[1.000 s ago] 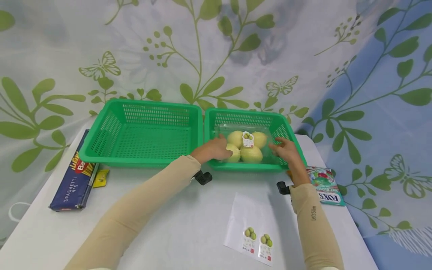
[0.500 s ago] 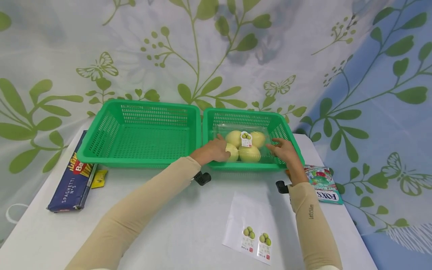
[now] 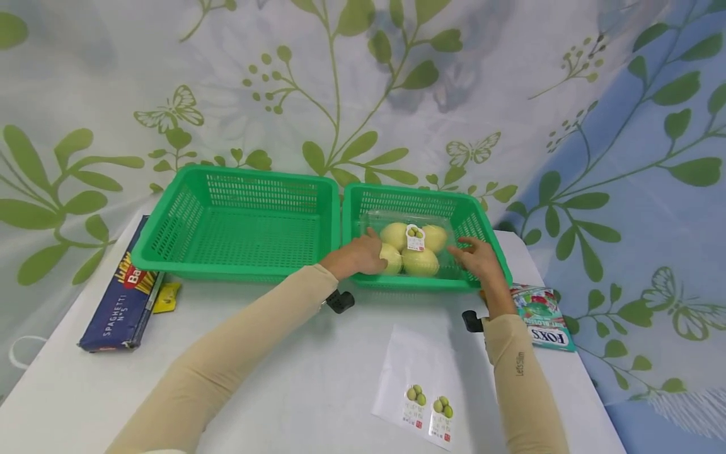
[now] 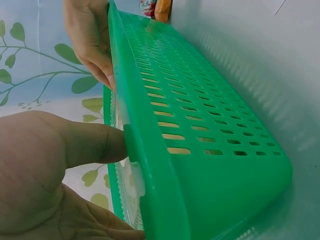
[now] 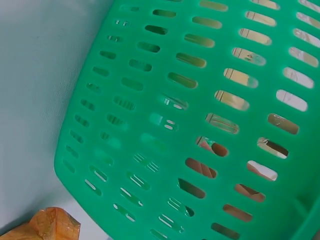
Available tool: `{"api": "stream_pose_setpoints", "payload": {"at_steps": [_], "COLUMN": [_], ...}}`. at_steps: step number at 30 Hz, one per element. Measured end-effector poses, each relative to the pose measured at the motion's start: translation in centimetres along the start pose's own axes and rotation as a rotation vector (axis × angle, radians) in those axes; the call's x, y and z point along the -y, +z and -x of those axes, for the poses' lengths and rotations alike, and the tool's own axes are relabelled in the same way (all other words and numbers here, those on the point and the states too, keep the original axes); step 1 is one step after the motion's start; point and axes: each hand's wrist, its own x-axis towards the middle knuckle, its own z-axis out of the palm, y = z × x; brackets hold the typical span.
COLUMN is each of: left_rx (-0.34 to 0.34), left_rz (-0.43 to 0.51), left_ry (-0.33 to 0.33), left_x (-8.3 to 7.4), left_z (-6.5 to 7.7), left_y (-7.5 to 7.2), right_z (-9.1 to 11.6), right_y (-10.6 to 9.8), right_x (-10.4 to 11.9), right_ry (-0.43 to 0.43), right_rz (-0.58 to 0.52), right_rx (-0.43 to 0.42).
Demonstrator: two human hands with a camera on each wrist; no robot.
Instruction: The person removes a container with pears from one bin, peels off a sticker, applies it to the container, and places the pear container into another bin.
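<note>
A clear plastic box (image 3: 446,265) with several round pale-yellow fruits (image 3: 421,261) sits inside the right green basket (image 3: 420,283). On it is a white label (image 3: 416,238) with a picture of green fruit. My left hand (image 3: 363,254) rests at the box's left end. The left wrist view shows its straight thumb (image 4: 95,142) by the basket rim and its fingers lower down, near the clear edge. At the right end, my right hand (image 3: 478,260) reaches in with loosely bent fingers near the box. The basket wall (image 5: 165,90) mostly hides that hand in the right wrist view.
Left of it stands a larger green basket (image 3: 258,239). A blue spaghetti box (image 3: 121,302) and small yellow packet (image 3: 166,297) lie at the left. A Fox's candy bag (image 3: 541,315) lies at the right. A sticker sheet (image 3: 416,359) lies in front on the white table (image 3: 283,378).
The head view shifts slightly. Both hands stay at the ends of the clear plastic box, with hardly any movement.
</note>
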Motion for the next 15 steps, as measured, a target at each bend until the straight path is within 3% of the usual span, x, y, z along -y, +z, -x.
{"api": "stream_pose_setpoints", "payload": {"at_steps": [10,15], "left_rx": [-0.012,-0.016], "left_rz": [0.002,0.008], "left_ry": [0.000,-0.001], "left_x": [-0.1,-0.2], "left_z": [1.2,1.1], "left_y": [-0.1,0.0], "right_z": [0.4,0.5], "right_y": [0.0,-0.1], "right_x": [0.3,0.4], "right_ry": [-0.005,0.012], "right_rz": [-0.038,-0.024], "right_rx": [-0.012,-0.013]}}
